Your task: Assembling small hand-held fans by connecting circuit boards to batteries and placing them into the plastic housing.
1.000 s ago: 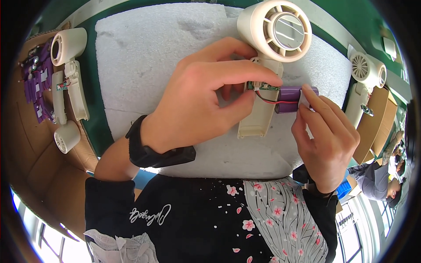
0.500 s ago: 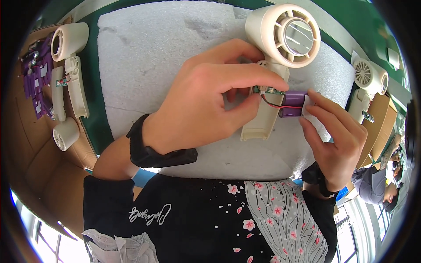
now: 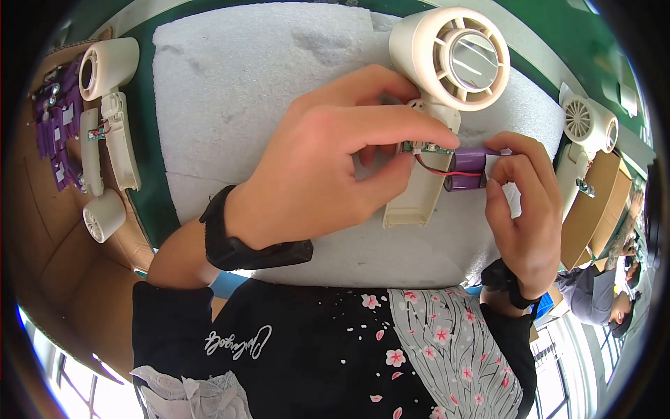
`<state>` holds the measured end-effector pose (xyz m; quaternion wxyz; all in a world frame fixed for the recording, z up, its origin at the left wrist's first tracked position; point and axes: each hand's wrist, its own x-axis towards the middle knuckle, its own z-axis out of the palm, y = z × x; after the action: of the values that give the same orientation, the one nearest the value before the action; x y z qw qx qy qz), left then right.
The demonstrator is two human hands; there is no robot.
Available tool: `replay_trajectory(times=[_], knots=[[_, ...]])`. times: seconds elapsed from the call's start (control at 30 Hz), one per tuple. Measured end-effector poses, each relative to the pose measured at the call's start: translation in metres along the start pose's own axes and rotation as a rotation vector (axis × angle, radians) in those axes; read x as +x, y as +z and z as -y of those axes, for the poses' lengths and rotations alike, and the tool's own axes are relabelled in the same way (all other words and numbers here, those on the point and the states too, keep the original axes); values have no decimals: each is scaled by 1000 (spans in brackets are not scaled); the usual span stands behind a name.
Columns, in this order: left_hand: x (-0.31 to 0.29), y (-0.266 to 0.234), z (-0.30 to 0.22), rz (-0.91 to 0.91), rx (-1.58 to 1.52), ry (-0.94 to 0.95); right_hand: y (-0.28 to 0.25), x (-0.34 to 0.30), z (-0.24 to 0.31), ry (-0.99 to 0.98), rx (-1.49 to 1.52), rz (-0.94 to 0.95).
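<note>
Pinching a small green circuit board (image 3: pixel 435 148), the left hand (image 3: pixel 321 157) has its fingers clamped over one cream plastic fan's (image 3: pixel 441 59) open handle; the right hand's (image 3: pixel 527 216) close on two smooth purple cells (image 3: pixel 467 160) just beside it. Rough pale foam (image 3: pixel 230 105) spreads wide leftward, bordered by green tabletop (image 3: pixel 152 199).

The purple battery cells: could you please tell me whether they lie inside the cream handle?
No, the purple battery cells are to the right of the cream handle, at the right hand's fingers.

Bright view, sharp centrally, with windows (image 3: pixel 87 380) blown out and fisheye-bent, black-rimmed edges.
</note>
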<state>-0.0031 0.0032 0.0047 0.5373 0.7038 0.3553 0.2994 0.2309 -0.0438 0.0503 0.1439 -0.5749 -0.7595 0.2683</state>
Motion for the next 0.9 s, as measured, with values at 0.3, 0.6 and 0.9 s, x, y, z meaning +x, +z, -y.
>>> replay_trajectory(times=[0.3,0.6,0.9], knots=[[-2,1,-6,-12,-36,-14,-24,-14,-21,151,366,-132],[3,0,-7,-43,-42,-38,-14,3,-5,-17,60,-3],[-1,-1,-7,-19,-56,-37,-22,-4,-15,-29,31,-284]])
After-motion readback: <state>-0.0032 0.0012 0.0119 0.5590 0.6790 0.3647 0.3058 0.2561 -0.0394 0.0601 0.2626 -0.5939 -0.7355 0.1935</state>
